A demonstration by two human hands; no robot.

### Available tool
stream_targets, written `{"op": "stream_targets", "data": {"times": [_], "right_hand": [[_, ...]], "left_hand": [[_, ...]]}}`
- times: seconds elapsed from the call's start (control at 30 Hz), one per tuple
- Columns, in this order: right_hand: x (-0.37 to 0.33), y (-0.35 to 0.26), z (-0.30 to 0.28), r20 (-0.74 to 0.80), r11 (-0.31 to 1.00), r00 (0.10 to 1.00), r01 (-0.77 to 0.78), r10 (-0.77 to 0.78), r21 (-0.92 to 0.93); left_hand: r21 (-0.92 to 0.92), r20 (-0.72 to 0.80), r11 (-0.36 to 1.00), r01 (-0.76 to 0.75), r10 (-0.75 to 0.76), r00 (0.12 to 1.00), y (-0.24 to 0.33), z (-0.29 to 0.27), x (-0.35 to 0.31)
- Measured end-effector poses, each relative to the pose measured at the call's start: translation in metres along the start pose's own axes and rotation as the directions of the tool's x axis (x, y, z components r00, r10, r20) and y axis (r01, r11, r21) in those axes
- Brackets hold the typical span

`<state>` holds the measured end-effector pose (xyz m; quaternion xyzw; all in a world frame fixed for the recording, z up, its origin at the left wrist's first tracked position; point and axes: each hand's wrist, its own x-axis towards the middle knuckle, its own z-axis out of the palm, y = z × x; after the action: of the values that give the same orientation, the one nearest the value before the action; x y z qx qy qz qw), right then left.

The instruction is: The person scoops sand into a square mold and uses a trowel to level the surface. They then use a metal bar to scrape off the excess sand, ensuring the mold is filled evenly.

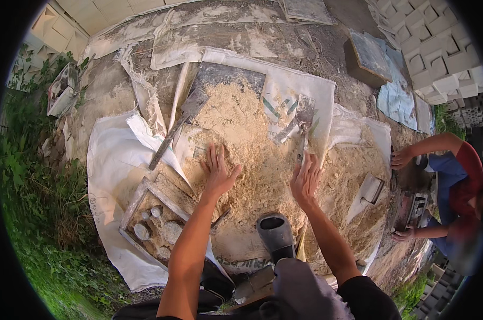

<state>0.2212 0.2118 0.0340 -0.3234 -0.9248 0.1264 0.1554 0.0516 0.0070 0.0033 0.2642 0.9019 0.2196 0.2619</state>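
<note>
Over a heap of pale, damp-looking sandy mix (236,114), my left hand (219,172) lies with its fingers spread and nothing in it. My right hand (306,180) rests farther right on the same mix, fingers stretched forward. Its fingertips reach the handle end of a trowel (305,111) with a dusty flat blade; whether they touch is unclear. Part of the heap covers a dark board (233,70). Left of it, a long flat bar (168,143) leans at a slant. A wooden frame (136,205) near my left forearm surrounds several round, dusty lumps (141,231).
White woven sacks (110,160) spread under everything. A grey boot (276,234) stands between my arms. At right lies a flat plate with a handle (366,194); beyond it, a person's hands (402,158) are beside a metal mould (410,209). Patterned blocks (430,40) are stacked far right.
</note>
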Motion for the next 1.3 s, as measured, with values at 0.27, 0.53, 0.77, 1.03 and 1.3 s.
{"op": "stream_targets", "data": {"times": [0.27, 0.53, 0.77, 1.03, 1.3], "right_hand": [[-0.036, -0.045, 0.051, 0.226, 0.843, 0.949, 0.068, -0.22, 0.534], [-0.05, -0.053, 0.01, 0.66, 0.751, 0.565, -0.104, -0.495, 0.652], [-0.053, -0.084, 0.028, 0.588, 0.592, 0.299, 0.699, -0.751, 0.401], [-0.032, -0.092, 0.055, 0.448, 0.371, 0.207, 0.873, -0.87, 0.317], [0.01, -0.077, 0.065, 0.336, 0.675, 0.6, 0.529, -0.726, 0.515]], "left_hand": [[-0.139, -0.2, 0.985, -0.107, 0.078, 0.977, 0.019, 0.045, -0.01], [-0.163, 0.266, 0.949, -0.268, 0.304, 0.915, 0.014, -0.019, -0.032], [0.203, 0.087, 0.956, -0.21, 0.196, 0.977, 0.0, -0.023, -0.036], [0.481, -0.34, 0.829, 0.285, -0.123, 0.932, -0.036, 0.006, -0.042], [0.307, 0.078, 0.871, 0.385, -0.426, 0.901, 0.022, -0.015, -0.049]]}}
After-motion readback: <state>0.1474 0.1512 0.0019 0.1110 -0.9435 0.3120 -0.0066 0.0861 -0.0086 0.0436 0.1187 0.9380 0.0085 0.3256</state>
